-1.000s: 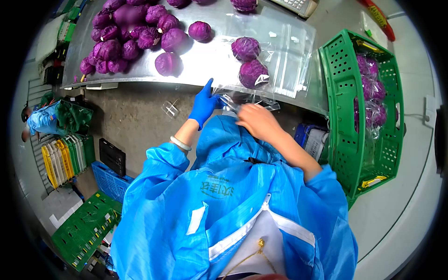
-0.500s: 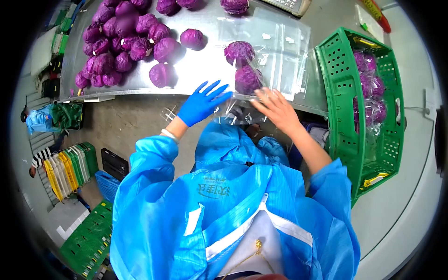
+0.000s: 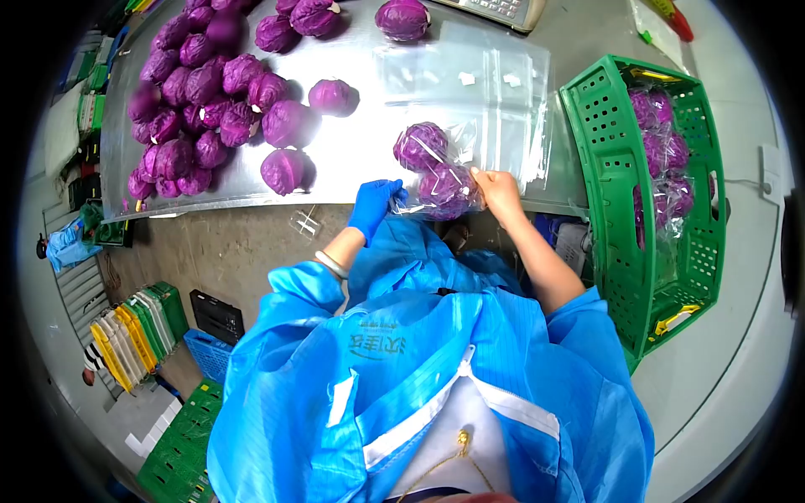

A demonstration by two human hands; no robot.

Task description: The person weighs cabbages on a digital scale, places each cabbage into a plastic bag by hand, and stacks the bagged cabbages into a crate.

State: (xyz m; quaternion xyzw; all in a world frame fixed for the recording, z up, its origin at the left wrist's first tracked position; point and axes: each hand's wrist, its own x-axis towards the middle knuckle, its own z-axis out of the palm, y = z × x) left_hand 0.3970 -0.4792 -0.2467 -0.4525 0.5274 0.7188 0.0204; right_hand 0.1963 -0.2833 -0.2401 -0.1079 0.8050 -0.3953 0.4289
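Two red cabbages (image 3: 422, 147) lie in a clear plastic bag (image 3: 466, 159) at the front edge of the metal table (image 3: 352, 180). My left hand (image 3: 375, 206), in a blue glove, pinches the bag's left side near its mouth. The bare right hand (image 3: 498, 194) grips the bag's right side, thumb and fingers pressed together. Between both hands sits the nearer cabbage (image 3: 446, 188), close to the edge. Flat clear bags (image 3: 495, 105) are spread on the table just beyond.
Many loose red cabbages (image 3: 201, 84) are heaped at the table's left. Single ones (image 3: 283, 170) lie nearer the middle. A green crate (image 3: 616, 218) at the right holds bagged cabbages (image 3: 662, 155). A scale (image 3: 503, 10) stands at the back.
Both hands were spread open by the bag's mouth; now their fingers have closed on its two sides. The bag's loose end, which hung below the table edge, is now drawn up around the cabbages.
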